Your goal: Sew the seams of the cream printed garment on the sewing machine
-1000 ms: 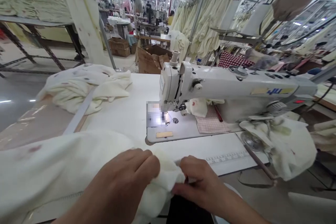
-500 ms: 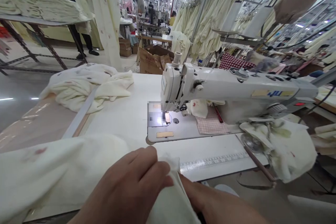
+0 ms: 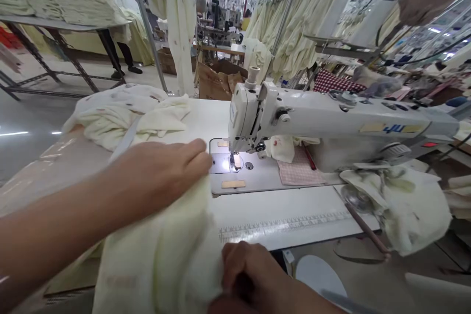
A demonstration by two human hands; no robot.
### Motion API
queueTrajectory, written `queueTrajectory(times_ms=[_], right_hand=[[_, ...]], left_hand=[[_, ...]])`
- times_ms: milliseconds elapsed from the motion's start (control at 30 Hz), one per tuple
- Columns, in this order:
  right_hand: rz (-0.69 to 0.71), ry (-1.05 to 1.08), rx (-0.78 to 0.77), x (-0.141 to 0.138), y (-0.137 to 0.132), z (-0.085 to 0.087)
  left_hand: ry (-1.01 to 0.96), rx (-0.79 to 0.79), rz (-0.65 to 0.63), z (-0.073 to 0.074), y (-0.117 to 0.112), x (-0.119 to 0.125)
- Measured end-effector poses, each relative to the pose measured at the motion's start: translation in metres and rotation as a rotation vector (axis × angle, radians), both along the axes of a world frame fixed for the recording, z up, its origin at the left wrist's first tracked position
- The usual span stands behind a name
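My left hand [image 3: 172,169] is raised just left of the sewing machine's needle plate, its fingers closed on the upper edge of a cream fabric piece [image 3: 165,250]. The cloth hangs from it down over the table's front edge, somewhat blurred. Low in the view, my right hand [image 3: 253,270] is curled with its fingers pinched at the right side of the same fabric; its fingertips are partly hidden. The white sewing machine [image 3: 331,113] stands just beyond both hands, its lamp lighting the presser foot [image 3: 232,159]. No cloth lies under the foot.
A ruler strip [image 3: 279,225] runs along the table's front. Crumpled printed cloth [image 3: 121,108] lies at the back left, and more cloth [image 3: 405,206] bunches at the right. A pink checked cloth [image 3: 300,171] rests by the machine. Behind stands a cardboard box [image 3: 217,83].
My left hand has moved up and away toward the needle plate, lifting the fabric's edge. My right hand has drawn slightly left and lower, apart from the left one. The view has shifted slightly.
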State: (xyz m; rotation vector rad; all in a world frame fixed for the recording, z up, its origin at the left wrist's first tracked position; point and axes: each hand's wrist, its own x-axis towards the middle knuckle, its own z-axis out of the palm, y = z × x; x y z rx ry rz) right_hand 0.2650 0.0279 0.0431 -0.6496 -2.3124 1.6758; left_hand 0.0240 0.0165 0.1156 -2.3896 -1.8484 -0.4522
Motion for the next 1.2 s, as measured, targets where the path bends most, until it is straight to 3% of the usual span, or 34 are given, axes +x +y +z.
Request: queueTrajectory(times_ms=[133,233,300,433,500,567,667,767,867,933,967,1033,1100,1200], right_hand=[[0.023,-0.230,0.318,0.022,0.017,0.004],[0.043,-0.305,0.590,0.025,0.035,0.009],[0.040,-0.313,0.726,0.013,0.045,0.009],[0.099,-0.358,0.913,-0.020,0.058,-0.002],[0.122,-0.365,0.951,-0.027,0.062,-0.007],[0.137,-0.350,0.974,-0.027,0.065,-0.009],[0.154,-0.327,1.013,-0.022,0.068,-0.009],[0.163,-0.331,1.010,-0.020,0.068,-0.009],[0.156,-0.344,1.005,-0.021,0.068,-0.010],[0.152,-0.337,1.015,-0.020,0.068,-0.012],[0.156,-0.326,1.021,-0.020,0.068,-0.013],[0.167,-0.303,1.032,-0.019,0.068,-0.015],[0.179,-0.277,1.035,-0.018,0.069,-0.017],[0.181,-0.259,1.022,-0.017,0.070,-0.017]], left_hand=[[0.070,-0.264,-0.118,-0.039,0.064,0.006],[0.033,-0.311,-0.112,-0.063,0.082,0.015],[0.005,-0.311,-0.060,-0.065,0.084,0.015],[0.002,-0.234,0.163,-0.051,0.069,0.005],[0.065,-0.178,0.327,-0.048,0.052,-0.002],[0.117,-0.254,0.426,-0.048,0.036,-0.012],[0.125,-0.398,0.369,-0.042,0.035,-0.030],[0.186,-0.206,0.360,-0.022,0.059,-0.033],[0.127,0.024,0.381,-0.011,0.069,-0.006],[0.037,0.066,0.256,-0.024,0.057,0.023],[0.039,-0.010,0.146,-0.036,0.047,0.035],[0.039,-0.109,0.076,-0.062,0.029,0.051],[0.018,-0.136,0.072,-0.080,0.022,0.050],[0.020,-0.124,0.150,-0.079,0.038,0.032]])
